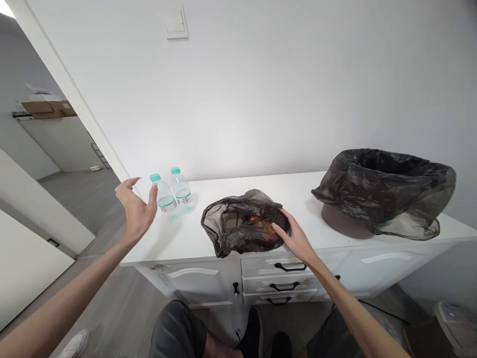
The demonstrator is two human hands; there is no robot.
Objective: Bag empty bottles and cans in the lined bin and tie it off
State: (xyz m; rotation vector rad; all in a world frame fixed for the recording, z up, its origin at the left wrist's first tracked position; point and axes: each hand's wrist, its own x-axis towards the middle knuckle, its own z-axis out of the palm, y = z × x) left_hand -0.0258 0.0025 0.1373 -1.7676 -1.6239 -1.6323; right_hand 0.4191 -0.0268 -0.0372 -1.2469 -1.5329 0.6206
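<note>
On the tabletop in front of the wearer lies a crumpled black bag, its right end pinched between the right hand's thumb and fingers. The left hand's fingers are spread beside two bottles. The bag looks thin, soft, easily torn; gripping around its reddish contents seems surest.

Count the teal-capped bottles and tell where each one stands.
2. One bottle stands on the cabinet top, nearest the left hand; the second bottle is right of it, closer to the wall. More could hide in the small bag or large bag.
</note>
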